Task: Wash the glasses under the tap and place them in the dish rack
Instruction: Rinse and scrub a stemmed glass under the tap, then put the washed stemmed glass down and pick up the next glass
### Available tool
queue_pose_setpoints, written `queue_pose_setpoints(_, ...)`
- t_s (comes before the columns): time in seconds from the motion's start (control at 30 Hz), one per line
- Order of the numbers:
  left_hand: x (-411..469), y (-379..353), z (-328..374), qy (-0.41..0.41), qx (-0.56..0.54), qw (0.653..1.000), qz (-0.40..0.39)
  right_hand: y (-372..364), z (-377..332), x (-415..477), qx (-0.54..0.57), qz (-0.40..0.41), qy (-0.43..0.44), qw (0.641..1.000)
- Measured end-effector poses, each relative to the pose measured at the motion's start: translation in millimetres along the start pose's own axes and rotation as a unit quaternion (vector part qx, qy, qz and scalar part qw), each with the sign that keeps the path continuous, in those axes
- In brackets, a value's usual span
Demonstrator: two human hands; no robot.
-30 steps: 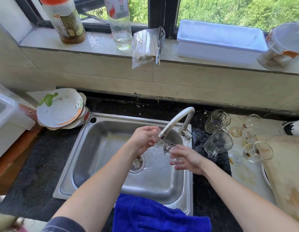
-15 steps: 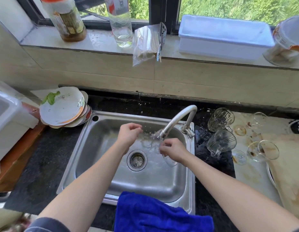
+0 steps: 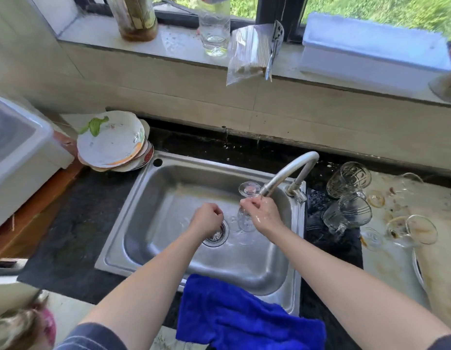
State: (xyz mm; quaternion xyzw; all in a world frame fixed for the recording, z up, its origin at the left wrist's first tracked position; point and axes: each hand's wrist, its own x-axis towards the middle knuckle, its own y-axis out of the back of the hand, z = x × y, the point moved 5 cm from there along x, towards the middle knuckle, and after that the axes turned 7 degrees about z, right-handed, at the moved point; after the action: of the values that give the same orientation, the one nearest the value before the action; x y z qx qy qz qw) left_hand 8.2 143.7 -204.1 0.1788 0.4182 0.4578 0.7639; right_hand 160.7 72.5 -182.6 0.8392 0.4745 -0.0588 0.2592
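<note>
The right hand (image 3: 263,215) grips a stemmed glass (image 3: 247,205) over the sink (image 3: 168,188), fingers closed around its stem. The glass stands roughly upright but upside down: its round foot is uppermost, just beside the tap (image 3: 286,173) spout, and its bowl points down into the sink, close to the drain (image 3: 216,234). Its long axis runs nearly vertical, leaning slightly. The left hand (image 3: 206,221) hovers over the drain, curled into a loose fist; whether it holds anything, I cannot tell.

To the right of the sink, four dirty glasses (image 3: 348,179) lie tipped on the counter, two ribbed and two stemmed, the farthest one indistinct. A blue cloth (image 3: 244,317) drapes over the sink's near edge. A stack of used plates (image 3: 110,141) sits at the sink's far left corner. Beyond the sink, the windowsill carries two bottles (image 3: 214,29), a plastic bag (image 3: 249,54) and a white tub (image 3: 376,46).
</note>
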Motion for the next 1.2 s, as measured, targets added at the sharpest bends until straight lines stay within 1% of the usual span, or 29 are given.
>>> queue_pose_setpoints(0.1, -10, -11, 23, -0.068, 0.078, 0.994, -0.028, 25, 6, -12, -0.025, 0.031, 0.006, 0.999)
queue_pose_setpoints(0.17, -18, -18, 43, -0.119, 0.118, 0.985, -0.039, 46, 9, -23, -0.014, 0.044, 0.001, 0.999)
queue_pose_setpoints(0.3, -44, -36, 89, -0.217, 0.205, 0.953, -0.054, 103, 19, -52, 0.014, 0.135, -0.008, 0.991)
queue_pose_setpoints(0.4, -73, -53, 128, -0.280, 0.235, 0.928, -0.073, 153, 27, -83, 0.023, 0.210, 0.004, 0.977)
queue_pose_setpoints(0.47, -97, -64, 158, -0.335, 0.247, 0.906, -0.071, 189, 28, -108, 0.015, 0.263, 0.014, 0.964)
queue_pose_setpoints(0.63, -170, -97, 231, -0.447, 0.256, 0.854, -0.065, 281, 33, -185, 0.022, 0.366, -0.011, 0.930)
queue_pose_setpoints(0.77, -252, -143, 277, -0.530, 0.256, 0.806, -0.070, 351, 63, -268, 0.028, 0.449, -0.021, 0.893)
queue_pose_setpoints(0.83, -301, -173, 289, -0.565, 0.255, 0.781, -0.079, 378, 82, -320, 0.040, 0.484, -0.022, 0.874)
queue_pose_setpoints(0.9, -353, -206, 294, -0.594, 0.257, 0.757, -0.094, 398, 105, -376, 0.028, 0.511, -0.021, 0.859)
queue_pose_setpoints(1.0, -432, -257, 291, -0.633, 0.257, 0.719, -0.128, 420, 150, -457, 0.031, 0.542, -0.057, 0.838)
queue_pose_setpoints(1.07, -486, -289, 283, -0.657, 0.259, 0.691, -0.156, 430, 183, -509, 0.034, 0.570, -0.088, 0.816)
queue_pose_setpoints(1.2, -585, -348, 262, -0.710, 0.263, 0.620, -0.203, 441, 239, -609, 0.004, 0.623, -0.146, 0.768)
